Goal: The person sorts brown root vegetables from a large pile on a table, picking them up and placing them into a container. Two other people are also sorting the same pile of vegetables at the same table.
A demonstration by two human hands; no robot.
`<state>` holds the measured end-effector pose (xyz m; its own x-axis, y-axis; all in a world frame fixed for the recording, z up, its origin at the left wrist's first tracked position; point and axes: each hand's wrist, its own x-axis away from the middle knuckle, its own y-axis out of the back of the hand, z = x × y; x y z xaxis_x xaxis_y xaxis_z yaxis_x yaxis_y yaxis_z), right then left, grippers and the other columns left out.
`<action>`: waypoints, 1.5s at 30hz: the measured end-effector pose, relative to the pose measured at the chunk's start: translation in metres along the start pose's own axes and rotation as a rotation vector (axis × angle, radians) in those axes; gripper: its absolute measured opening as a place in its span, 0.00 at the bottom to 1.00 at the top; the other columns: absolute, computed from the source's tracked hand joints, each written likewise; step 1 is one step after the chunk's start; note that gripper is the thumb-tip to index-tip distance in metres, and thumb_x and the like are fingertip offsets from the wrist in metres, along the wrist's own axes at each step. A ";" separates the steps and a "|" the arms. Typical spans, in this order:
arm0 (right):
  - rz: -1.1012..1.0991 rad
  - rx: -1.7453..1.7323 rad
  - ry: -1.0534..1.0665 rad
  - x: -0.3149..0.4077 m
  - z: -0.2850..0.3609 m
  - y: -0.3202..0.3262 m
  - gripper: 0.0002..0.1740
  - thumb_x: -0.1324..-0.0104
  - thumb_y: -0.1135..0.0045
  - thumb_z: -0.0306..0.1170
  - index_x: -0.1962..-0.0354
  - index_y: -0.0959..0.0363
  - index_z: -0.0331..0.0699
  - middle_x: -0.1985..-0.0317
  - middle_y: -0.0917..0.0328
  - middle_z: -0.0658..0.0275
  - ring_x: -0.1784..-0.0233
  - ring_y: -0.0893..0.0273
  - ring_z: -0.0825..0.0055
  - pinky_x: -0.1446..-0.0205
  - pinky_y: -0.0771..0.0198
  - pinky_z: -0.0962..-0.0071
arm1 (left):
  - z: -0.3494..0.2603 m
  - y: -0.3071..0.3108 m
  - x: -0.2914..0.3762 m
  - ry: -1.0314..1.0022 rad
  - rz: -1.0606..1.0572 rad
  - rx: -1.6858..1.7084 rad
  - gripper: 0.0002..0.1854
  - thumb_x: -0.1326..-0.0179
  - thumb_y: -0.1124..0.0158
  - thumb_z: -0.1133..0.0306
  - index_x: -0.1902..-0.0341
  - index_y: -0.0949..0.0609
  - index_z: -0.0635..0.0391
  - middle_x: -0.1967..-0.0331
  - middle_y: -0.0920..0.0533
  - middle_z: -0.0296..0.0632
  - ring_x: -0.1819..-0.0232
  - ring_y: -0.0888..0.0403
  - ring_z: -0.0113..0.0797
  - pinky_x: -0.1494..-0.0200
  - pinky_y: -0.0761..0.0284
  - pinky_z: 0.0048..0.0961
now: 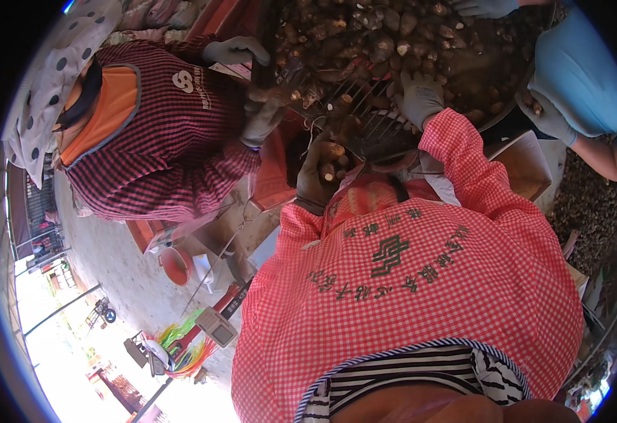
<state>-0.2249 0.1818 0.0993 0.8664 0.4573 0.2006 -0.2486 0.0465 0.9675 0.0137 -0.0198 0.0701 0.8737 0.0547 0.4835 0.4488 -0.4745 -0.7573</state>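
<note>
My left hand (311, 177), in a dirty work glove, holds several brown taro-like tubers (332, 153) with pale cut ends, near my chest. My right hand (419, 98), in a grey glove, lies back upward on wet tubers at the right side of a metal bar grate (369, 103). Its fingers are apart; what is under the palm is hidden. Beyond both hands spreads a large heap of brown tubers (388, 37), with murky water (470, 66) showing at its right. A few tubers lie on the grate's bars.
At left, a co-worker in a checked smock (165, 143) has gloved hands at the heap's edge; one hand (263, 116) is blurred. Another person in a blue shirt (586, 69) works at right, a gloved hand (546, 116) around a tuber. A cardboard box (525, 164) and red bucket (176, 266) stand lower.
</note>
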 end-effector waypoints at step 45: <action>0.280 -1.819 -0.051 -0.045 0.029 0.004 0.30 0.19 0.41 0.52 0.30 0.26 0.45 0.39 0.16 0.62 0.39 0.16 0.68 0.35 0.20 0.62 | -0.018 0.036 0.043 -0.072 0.034 -0.164 0.21 0.16 0.42 0.53 0.34 0.19 0.56 0.39 0.15 0.46 0.44 0.13 0.41 0.62 0.19 0.27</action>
<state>-0.2528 0.1356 0.0983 0.7245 0.5970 0.3445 -0.4453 0.7869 -0.4272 0.0643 -0.0507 0.0720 0.9016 0.0965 0.4218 0.3875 -0.6136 -0.6880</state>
